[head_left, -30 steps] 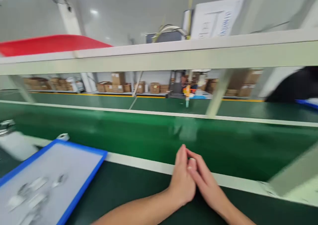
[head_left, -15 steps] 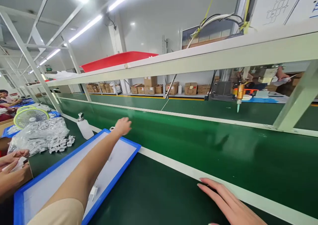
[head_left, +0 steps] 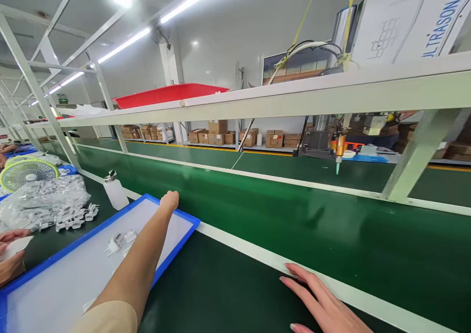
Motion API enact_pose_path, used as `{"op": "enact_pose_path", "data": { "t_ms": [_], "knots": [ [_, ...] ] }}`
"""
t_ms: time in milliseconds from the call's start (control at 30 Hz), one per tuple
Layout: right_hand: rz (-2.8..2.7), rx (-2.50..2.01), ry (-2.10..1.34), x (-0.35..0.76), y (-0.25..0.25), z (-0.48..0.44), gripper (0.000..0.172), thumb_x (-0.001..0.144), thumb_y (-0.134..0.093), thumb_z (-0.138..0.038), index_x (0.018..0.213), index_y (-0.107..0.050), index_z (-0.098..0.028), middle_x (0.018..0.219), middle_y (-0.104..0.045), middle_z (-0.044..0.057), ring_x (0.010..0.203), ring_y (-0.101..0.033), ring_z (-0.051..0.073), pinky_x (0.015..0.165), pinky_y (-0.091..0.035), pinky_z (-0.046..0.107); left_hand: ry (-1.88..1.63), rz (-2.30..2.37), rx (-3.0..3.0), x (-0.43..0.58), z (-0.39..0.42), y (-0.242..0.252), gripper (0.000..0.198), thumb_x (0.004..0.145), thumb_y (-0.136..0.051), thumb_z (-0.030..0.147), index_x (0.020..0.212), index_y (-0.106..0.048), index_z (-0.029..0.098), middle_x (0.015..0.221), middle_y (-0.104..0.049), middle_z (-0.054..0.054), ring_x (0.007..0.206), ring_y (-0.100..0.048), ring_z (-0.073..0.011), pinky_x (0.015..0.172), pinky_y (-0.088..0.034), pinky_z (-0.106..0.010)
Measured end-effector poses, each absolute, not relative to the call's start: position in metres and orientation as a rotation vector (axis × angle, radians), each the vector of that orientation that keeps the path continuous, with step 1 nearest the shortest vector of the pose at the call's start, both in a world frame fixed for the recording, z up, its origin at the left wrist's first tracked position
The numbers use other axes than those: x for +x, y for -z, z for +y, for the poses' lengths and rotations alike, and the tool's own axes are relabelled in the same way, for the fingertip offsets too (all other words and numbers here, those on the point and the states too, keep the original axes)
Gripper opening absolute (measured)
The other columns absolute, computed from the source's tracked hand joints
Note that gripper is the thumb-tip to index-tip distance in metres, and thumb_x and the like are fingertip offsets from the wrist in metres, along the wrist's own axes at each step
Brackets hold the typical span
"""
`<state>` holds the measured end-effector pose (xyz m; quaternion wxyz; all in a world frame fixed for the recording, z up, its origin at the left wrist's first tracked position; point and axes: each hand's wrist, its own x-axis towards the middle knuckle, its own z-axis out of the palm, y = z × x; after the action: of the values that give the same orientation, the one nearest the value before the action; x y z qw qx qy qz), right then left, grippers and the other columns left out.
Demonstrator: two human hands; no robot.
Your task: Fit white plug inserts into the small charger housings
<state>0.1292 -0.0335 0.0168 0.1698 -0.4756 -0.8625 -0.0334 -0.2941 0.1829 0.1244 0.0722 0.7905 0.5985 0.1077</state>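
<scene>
My left hand (head_left: 170,201) is closed, knuckles up, at the far rim of a blue-framed tray (head_left: 187,234) with a white bottom. Whatever its fingers hold is hidden, and I cannot tell whether they grip the rim. Under and beside my forearm, a few white plastic plug-like pieces (head_left: 115,243) lie in the tray. My right hand (head_left: 318,298) is open, fingers apart, over the dark green tabletop (head_left: 217,279), its fingertips by the pale strip (head_left: 243,247) that edges the green conveyor belt (head_left: 257,210).
Left of the tray stand a white pump bottle (head_left: 116,192), a heap of bagged white parts (head_left: 47,195) and a green-rimmed fan (head_left: 29,173). Another person's hands (head_left: 13,269) hold something white. Overhead runs a shelf (head_left: 272,97) with a red tray (head_left: 169,95); a dispensing nozzle (head_left: 337,156) hangs behind.
My left hand has drawn back slightly to the tray's far rim and closed more. Pieces that my forearm covered now show. The view has turned somewhat right; my right hand stays open.
</scene>
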Motion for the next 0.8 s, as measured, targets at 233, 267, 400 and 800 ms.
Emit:
{"op": "enact_pose_path", "data": {
  "t_ms": [233,267,400,800],
  "knots": [
    [-2.453,-1.361,0.052,0.127,-0.016,-0.037,0.055,0.105,-0.053,-0.052,0.157,-0.044,-0.036,0.163,-0.032,0.004,0.139,-0.049,0.038,0.102,-0.058,0.052,-0.213,1.563,2.530,-0.219,0.194,-0.129,0.034,0.100,-0.061,0.037,0.124,-0.060,0.012,0.124,-0.059,-0.011,0.112,-0.060,-0.0213,0.099,-0.055,-0.043],
    [-2.441,-1.354,0.045,0.126,-0.017,-0.037,0.054,0.105,-0.053,-0.052,0.156,-0.046,-0.035,0.163,-0.034,0.005,0.138,-0.049,0.038,0.102,-0.058,0.051,-0.206,1.471,2.572,-0.204,0.186,-0.126,0.033,0.100,-0.062,0.035,0.123,-0.060,0.012,0.126,-0.058,-0.011,0.114,-0.059,-0.0217,0.102,-0.054,-0.044],
    [-2.394,-1.300,0.071,0.124,-0.020,-0.039,0.049,0.105,-0.054,-0.050,0.151,-0.054,-0.030,0.159,-0.040,0.008,0.135,-0.052,0.038,0.102,-0.058,0.050,-0.099,0.941,2.697,-0.153,0.125,-0.106,0.041,0.093,-0.071,0.029,0.128,-0.055,0.015,0.129,-0.055,-0.009,0.122,-0.055,-0.0195,0.108,-0.048,-0.033],
    [-2.329,-1.206,0.120,0.128,-0.014,-0.028,0.048,0.103,-0.053,-0.049,0.148,-0.056,-0.031,0.158,-0.042,0.006,0.124,-0.062,0.038,0.092,-0.065,0.047,0.179,0.885,2.514,-0.233,0.080,-0.119,0.086,0.083,-0.081,0.046,0.155,-0.038,0.027,0.145,-0.052,-0.007,0.124,-0.059,-0.0229,0.106,-0.050,-0.026]
  ]
}}
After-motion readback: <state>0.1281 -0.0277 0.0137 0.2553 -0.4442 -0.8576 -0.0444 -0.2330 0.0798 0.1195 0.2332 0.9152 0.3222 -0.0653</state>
